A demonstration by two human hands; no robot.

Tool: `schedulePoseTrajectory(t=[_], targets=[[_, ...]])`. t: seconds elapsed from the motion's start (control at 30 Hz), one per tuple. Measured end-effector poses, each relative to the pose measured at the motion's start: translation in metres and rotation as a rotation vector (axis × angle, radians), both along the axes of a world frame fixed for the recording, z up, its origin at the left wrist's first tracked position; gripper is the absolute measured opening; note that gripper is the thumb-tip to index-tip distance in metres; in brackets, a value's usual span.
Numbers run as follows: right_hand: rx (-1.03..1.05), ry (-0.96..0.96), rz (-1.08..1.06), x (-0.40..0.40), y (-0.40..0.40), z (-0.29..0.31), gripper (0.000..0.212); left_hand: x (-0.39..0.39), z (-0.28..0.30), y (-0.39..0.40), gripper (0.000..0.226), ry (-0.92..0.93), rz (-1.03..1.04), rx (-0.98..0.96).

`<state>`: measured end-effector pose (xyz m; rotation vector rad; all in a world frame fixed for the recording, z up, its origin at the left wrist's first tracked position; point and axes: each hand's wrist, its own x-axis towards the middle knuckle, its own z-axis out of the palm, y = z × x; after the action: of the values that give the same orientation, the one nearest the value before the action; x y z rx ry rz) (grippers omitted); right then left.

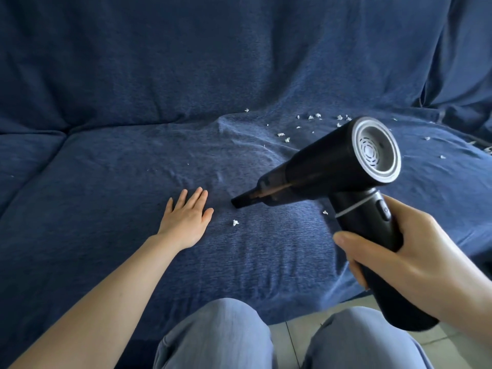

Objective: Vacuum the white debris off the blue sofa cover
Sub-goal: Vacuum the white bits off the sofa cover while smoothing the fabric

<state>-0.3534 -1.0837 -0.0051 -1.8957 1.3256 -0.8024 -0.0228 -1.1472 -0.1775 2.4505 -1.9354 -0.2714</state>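
Observation:
A blue sofa cover (111, 198) spreads over the seat and backrest. My right hand (415, 251) grips the handle of a black handheld vacuum (343, 166), whose narrow nozzle (241, 201) touches the seat near the middle. One white scrap (235, 222) lies just below the nozzle tip, another (325, 212) beside the handle. Several white scraps (316, 116) are scattered on the seat's far right, near the backrest. My left hand (186, 218) lies flat on the cover, fingers apart, just left of the nozzle.
My knees in light blue jeans (215, 336) are at the bottom, close to the seat's front edge. Pale floor tiles (298, 336) show between them. The cover bunches into folds (239, 134) near the seat's back.

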Motion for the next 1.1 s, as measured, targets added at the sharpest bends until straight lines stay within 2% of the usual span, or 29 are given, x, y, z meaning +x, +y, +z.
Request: schedulePoseTrajectory(t=[0.43,0.7,1.1], targets=[[0.034,-0.016,0.057,-0.024,0.023,0.012,0.018,-0.003,0.001,0.002,0.057,0.015,0.01,0.007],[0.084,-0.015,0.049,-0.028,0.015,0.006,0.023,-0.022,0.002,-0.003,0.054,0.047,0.117,-0.055],[-0.013,0.047,-0.169,-0.065,0.002,0.005,0.025,-0.064,0.001,-0.018,0.054,0.072,0.056,-0.12]])
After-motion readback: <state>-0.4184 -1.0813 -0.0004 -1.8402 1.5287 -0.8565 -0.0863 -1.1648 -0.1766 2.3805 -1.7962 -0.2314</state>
